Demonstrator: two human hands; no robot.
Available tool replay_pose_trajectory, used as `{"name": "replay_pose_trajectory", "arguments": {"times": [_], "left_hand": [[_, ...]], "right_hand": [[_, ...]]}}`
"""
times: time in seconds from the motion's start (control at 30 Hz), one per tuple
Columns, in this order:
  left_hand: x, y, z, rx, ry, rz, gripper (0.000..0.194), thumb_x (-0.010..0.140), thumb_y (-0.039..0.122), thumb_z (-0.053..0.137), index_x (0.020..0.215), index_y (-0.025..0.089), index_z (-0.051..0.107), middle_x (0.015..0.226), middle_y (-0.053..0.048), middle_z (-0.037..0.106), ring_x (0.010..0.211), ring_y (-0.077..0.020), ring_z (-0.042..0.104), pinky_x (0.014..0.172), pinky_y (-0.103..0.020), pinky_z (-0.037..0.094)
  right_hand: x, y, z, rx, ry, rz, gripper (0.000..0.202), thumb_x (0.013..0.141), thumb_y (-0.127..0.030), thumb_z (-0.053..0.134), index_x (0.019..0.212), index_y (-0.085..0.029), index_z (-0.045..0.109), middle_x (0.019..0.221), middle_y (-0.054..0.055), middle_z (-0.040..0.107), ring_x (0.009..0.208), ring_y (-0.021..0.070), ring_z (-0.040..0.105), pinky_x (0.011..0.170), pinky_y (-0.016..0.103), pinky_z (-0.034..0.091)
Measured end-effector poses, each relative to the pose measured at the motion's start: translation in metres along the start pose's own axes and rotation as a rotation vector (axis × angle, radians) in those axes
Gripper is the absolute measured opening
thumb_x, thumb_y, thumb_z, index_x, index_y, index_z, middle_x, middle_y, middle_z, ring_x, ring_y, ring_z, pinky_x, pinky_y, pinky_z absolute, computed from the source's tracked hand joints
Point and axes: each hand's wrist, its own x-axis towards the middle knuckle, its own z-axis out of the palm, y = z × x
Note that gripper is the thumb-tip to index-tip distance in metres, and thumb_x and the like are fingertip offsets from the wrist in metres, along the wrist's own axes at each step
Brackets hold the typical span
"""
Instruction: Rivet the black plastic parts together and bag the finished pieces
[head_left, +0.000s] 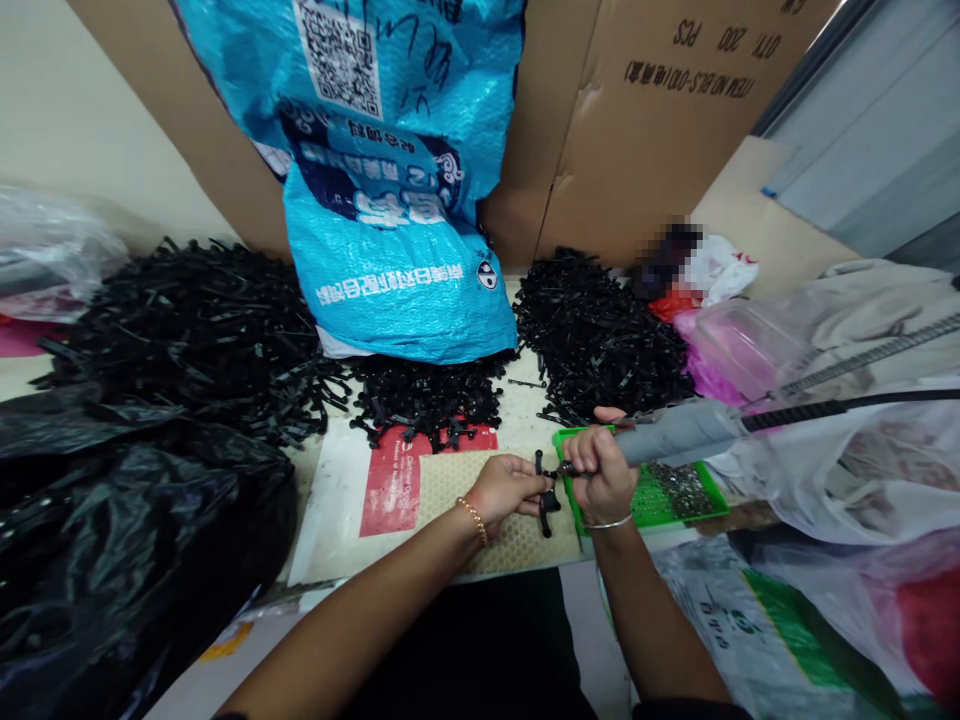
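My left hand (502,492) pinches a black plastic part (548,515) with flared ends over a pale, honeycomb-patterned mat (448,482). Wrapped in my right hand (604,482) is a grey electric screwdriver (667,438), lying nearly level with its cord running off to the right. The driver's tip meets the middle of the black part, between my two hands. Beneath my right hand and the tool sits a green tray (721,497) with many small metal pieces in it, probably screws. My fingers partly cover the black part.
Heaps of black plastic parts lie left (187,340), centre (427,395) and right (600,340). A blue woven sack (405,270) stands over the centre heap, before cardboard boxes (637,130). A black bag (142,530) bulges at left. Plastic bags (847,450) crowd the right.
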Motion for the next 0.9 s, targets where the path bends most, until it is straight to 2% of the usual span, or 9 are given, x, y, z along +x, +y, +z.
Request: {"name": "replay_pose_trajectory", "arguments": {"times": [0.2,0.5,0.9], "left_hand": [[0.0016,-0.0010,-0.0005,0.012,-0.001,-0.002,0.033,0.058,0.025,0.088,0.067,0.012,0.060,0.062,-0.004,0.066,0.053,-0.0121,0.063,0.053,-0.024,0.054],[-0.0004,0.0007,0.0009,0.029,0.023,-0.013,0.024,0.065,0.015,0.082,0.067,0.012,0.059,0.059,-0.002,0.064,0.050,-0.0105,0.061,0.051,-0.023,0.053],[-0.0021,0.0033,0.0025,0.006,0.020,-0.021,0.019,0.068,0.011,0.079,0.068,0.011,0.060,0.060,-0.002,0.065,0.050,-0.0109,0.062,0.050,-0.022,0.054]], "right_hand": [[-0.0010,0.0012,-0.0006,-0.009,-0.010,-0.027,0.022,0.083,-0.038,0.064,0.099,-0.025,0.055,0.045,-0.012,0.032,0.038,0.0078,0.028,0.044,0.025,0.032],[-0.0032,0.0033,0.0000,0.016,-0.045,-0.046,0.019,0.083,-0.033,0.065,0.099,-0.025,0.058,0.045,-0.011,0.035,0.038,0.0080,0.031,0.044,0.024,0.034],[-0.0053,0.0014,-0.0022,0.023,-0.040,-0.055,0.019,0.084,-0.032,0.065,0.100,-0.024,0.058,0.045,-0.011,0.035,0.038,0.0072,0.030,0.044,0.023,0.034]]}}
